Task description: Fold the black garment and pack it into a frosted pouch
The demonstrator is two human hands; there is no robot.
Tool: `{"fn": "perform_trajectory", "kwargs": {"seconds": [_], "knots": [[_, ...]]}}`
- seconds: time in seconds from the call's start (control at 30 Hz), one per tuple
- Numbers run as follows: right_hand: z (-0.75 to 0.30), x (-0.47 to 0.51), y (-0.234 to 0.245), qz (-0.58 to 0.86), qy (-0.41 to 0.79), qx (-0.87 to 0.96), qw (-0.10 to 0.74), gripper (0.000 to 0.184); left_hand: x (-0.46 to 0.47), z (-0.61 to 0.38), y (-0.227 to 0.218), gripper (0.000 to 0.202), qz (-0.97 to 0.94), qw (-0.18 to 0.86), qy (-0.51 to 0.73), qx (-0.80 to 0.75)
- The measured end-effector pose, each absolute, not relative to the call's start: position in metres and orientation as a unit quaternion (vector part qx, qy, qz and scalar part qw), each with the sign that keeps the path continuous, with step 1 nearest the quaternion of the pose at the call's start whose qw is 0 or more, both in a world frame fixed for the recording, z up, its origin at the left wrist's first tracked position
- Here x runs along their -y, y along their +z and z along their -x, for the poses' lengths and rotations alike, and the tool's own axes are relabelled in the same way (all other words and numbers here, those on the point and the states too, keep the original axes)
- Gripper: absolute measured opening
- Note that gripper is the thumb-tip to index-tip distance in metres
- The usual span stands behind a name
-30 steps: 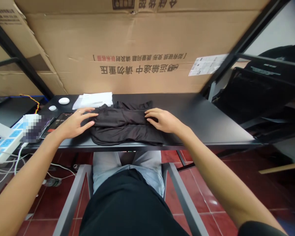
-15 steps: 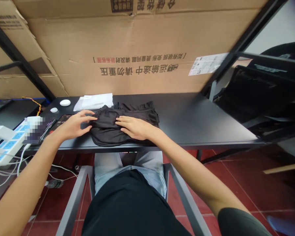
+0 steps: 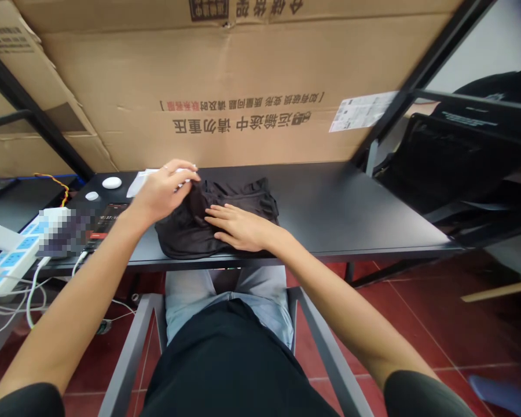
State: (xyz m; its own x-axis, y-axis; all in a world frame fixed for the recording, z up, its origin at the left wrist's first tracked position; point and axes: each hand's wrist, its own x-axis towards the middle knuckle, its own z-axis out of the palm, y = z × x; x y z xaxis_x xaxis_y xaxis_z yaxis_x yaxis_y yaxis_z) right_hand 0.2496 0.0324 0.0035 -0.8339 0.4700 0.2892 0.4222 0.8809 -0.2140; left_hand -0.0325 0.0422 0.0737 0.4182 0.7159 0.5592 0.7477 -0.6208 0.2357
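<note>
A crumpled black garment (image 3: 186, 238) lies folded near the front edge of the black table (image 3: 330, 208); its exact kind cannot be made out. At its left part, my left hand (image 3: 165, 188) pinches the cloth between thumb and fingers and holds a fold raised. My right hand (image 3: 243, 227) rests flat on the middle of the garment, palm down with fingers stretched out. Behind my left hand, a flat white packet or sheet (image 3: 136, 184) is partly covered.
Left of the garment are a phone (image 3: 106, 223), a white oval case (image 3: 112, 183), a small white lid-like piece (image 3: 91, 196) and a power strip (image 3: 11, 255) with cables. Cardboard (image 3: 243, 58) walls off the back. A black chair (image 3: 451, 145) stands at right.
My left hand has moved right and away from me, lifting the garment's left part into a raised fold. My right hand stays flat on the cloth.
</note>
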Motion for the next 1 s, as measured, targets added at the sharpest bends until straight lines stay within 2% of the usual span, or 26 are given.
{"fn": "perform_trajectory", "kwargs": {"seconds": [0.1,0.2,0.27,0.33,0.43,0.53,0.6,0.8,1.0], "knots": [[-0.281,-0.028,0.026,0.329,0.064,0.919,0.209,0.036,-0.053,-0.021,0.074,0.032,0.881,0.011,-0.296,0.369],[-0.315,-0.027,0.041,0.432,0.055,0.854,0.283,0.032,-0.056,-0.053,0.061,0.039,0.907,-0.011,-0.265,0.327],[-0.329,-0.025,0.042,0.432,0.062,0.836,0.333,0.034,-0.053,-0.056,0.053,0.044,0.903,-0.017,-0.279,0.326],[-0.333,-0.021,0.038,0.394,0.081,0.846,0.348,0.04,-0.048,-0.047,0.046,0.042,0.877,-0.009,-0.315,0.363],[-0.325,-0.015,0.027,0.348,0.111,0.879,0.307,0.049,-0.039,-0.024,0.037,0.033,0.798,0.008,-0.331,0.504],[-0.316,-0.015,0.015,0.347,0.11,0.895,0.259,0.047,-0.03,-0.008,0.027,0.059,0.735,-0.031,-0.27,0.621],[-0.312,-0.017,0.01,0.352,0.098,0.899,0.241,0.044,-0.026,-0.006,0.022,0.065,0.731,-0.081,-0.229,0.638],[-0.308,-0.017,0.003,0.347,0.08,0.909,0.216,0.043,-0.028,-0.017,0.026,0.052,0.76,-0.162,-0.218,0.591],[-0.278,-0.011,-0.003,0.295,0.103,0.922,0.228,0.055,-0.031,-0.032,0.051,0.031,0.735,-0.093,-0.309,0.596]]}}
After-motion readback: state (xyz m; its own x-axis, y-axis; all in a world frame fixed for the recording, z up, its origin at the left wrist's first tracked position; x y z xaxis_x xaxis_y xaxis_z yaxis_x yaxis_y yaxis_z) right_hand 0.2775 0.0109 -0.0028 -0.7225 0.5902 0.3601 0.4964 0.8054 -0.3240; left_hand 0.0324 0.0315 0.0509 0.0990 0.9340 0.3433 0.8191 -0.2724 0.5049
